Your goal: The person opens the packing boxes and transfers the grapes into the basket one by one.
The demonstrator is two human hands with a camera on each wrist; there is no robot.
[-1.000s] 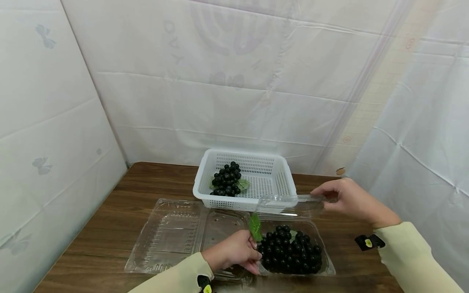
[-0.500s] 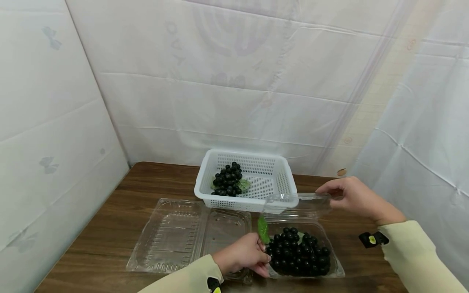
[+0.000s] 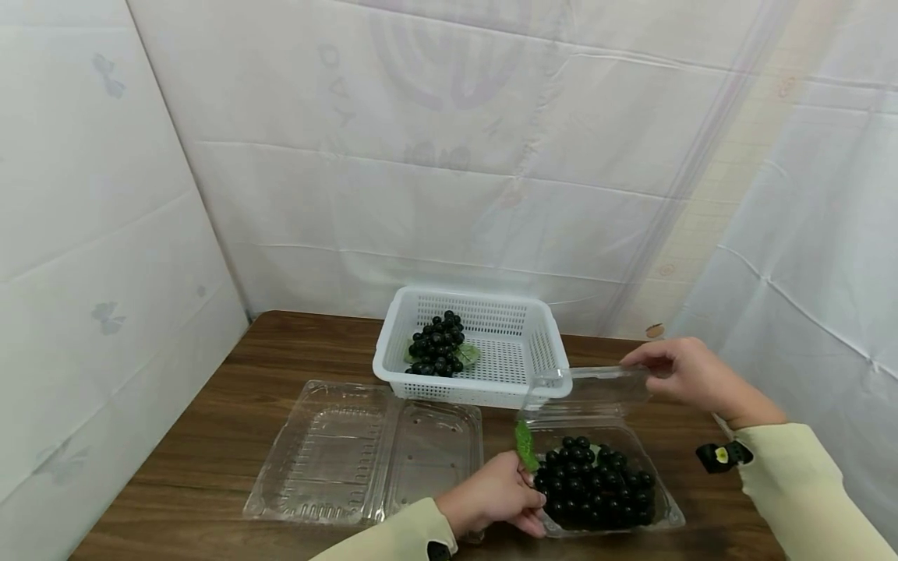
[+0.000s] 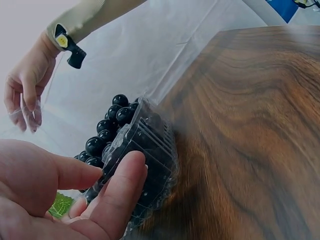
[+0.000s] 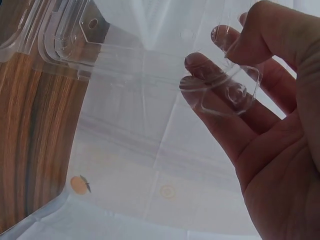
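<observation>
Dark grapes (image 3: 596, 483) lie in a clear plastic clamshell box (image 3: 669, 518) at the front right of the table. My left hand (image 3: 501, 495) pinches the box's left rim between thumb and fingers, close to a green leaf (image 3: 525, 446) that sticks up there. In the left wrist view the box (image 4: 155, 165) is tilted in the frame, with thumb and finger on its edge. My right hand (image 3: 691, 378) holds the corner of the raised clear lid (image 3: 582, 397). The right wrist view has that lid corner (image 5: 235, 92) between thumb and fingers.
A white perforated basket (image 3: 470, 389) stands behind, with another bunch of dark grapes (image 3: 436, 345) at its left. Left of the filled box lies a second clear clamshell (image 3: 330, 452), spread open. White sheeting (image 3: 421, 156) walls the back and sides of the wooden table (image 3: 182, 475).
Both hands have moved to the right, and the box of grapes has slid right along with them, away from the second clamshell. The lid stays raised.
</observation>
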